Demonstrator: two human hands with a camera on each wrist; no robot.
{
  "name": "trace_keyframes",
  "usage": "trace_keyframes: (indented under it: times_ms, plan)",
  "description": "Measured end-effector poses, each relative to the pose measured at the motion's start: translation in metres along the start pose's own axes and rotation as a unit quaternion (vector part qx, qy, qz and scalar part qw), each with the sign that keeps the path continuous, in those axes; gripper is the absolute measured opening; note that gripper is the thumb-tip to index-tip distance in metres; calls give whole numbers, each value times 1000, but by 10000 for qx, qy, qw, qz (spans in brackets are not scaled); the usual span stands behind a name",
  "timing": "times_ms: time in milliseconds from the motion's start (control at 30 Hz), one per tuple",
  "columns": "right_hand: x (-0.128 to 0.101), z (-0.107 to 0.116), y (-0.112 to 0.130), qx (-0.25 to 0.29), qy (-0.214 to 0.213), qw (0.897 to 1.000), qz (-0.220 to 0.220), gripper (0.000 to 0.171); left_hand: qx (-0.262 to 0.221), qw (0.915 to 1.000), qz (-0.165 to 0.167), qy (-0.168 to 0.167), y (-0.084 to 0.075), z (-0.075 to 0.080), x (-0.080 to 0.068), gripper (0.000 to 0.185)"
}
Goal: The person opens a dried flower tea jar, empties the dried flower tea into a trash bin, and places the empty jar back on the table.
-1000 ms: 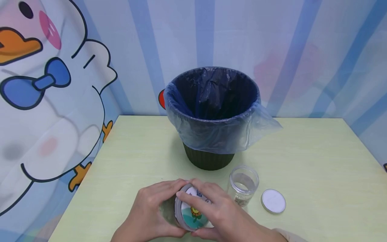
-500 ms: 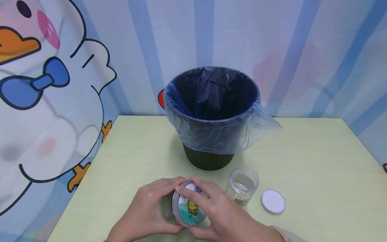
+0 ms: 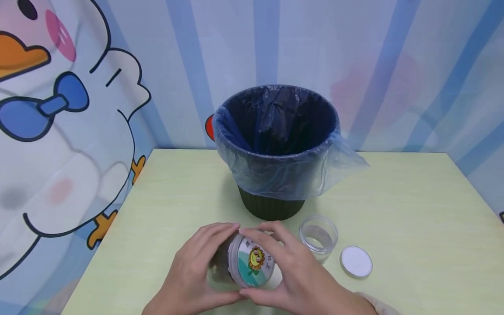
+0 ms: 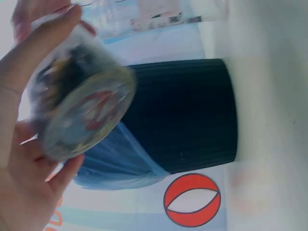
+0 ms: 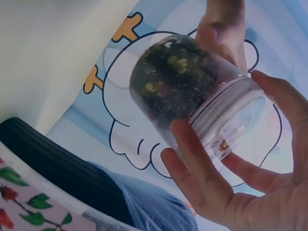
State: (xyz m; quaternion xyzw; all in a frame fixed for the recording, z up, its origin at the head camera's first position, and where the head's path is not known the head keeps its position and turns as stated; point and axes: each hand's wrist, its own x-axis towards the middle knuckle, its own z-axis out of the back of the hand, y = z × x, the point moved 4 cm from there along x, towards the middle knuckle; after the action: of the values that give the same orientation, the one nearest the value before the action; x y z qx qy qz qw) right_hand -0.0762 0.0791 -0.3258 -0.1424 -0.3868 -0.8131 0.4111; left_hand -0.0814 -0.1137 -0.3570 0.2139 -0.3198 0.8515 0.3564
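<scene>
Here a pale green table point(image 3: 393, 210) meets a duck-print curtain point(image 3: 67, 131); left hand point(image 3: 189, 275) and right hand point(image 3: 303, 280) curl fingers round the jar point(image 3: 244, 264); bin point(image 3: 275, 148) behind.

Nothing legible anywhere. The lid point(image 3: 253, 266) of the jar point(image 5: 192, 91) had a sunflower pic w/ a few small dark characters round it, too tiny & blurred to read. The empty jar point(image 3: 317, 236) bore a label w/ fine print, also unreadable.

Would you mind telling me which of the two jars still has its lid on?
The dark-filled jar held in both hands, with a sunflower lid; the empty jar stands open.
</scene>
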Motion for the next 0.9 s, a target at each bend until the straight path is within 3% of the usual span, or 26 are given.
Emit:
trace_keyframes:
  times_ms: [233,533,733,900]
  plan:
    - [1,0,2,-19,-34,10000,-56,84,24,9998,-56,-195,-4,1,2,96]
    - [3,-3,6,15,234,9990,-378,89,299,9981,-139,-522,-7,2,1,92]
    - [2,-1,1,695,220,9963,-449,84,232,9988,-44,-431,-10,4,1,91]
    - [1,-2,-1,848,177,9951,-476,82,93,9997,73,-209,-10,6,3,88]
